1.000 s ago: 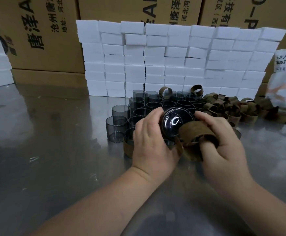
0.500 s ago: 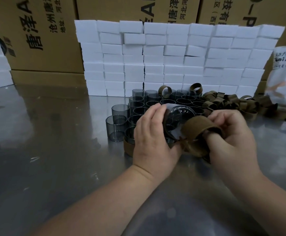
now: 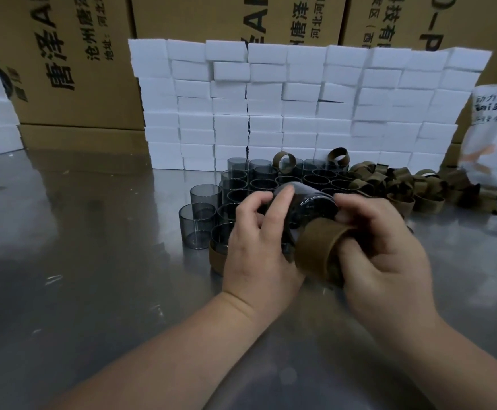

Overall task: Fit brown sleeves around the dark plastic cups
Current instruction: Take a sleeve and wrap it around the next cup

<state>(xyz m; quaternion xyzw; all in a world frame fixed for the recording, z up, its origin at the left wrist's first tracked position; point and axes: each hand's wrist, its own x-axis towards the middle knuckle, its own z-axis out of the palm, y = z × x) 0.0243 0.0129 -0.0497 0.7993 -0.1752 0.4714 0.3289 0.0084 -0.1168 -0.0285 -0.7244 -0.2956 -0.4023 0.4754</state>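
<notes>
Over the steel table [image 3: 93,261], a dark plastic cup [image 3: 309,202] is gripped in the curled left hand [image 3: 259,247] and, since a moment ago, is turned sideways above the brown sleeve [image 3: 321,250] pinched by the right hand [image 3: 389,255] (sleeve not yet fitted), so alignment is judged pending.

The cups [image 3: 270,179] stand on the table [image 3: 78,261]. The sleeves [image 3: 401,187] lie in a heap right of them. The blocks [image 3: 300,113] are stacked behind, with boxes [image 3: 72,69] behind those.
</notes>
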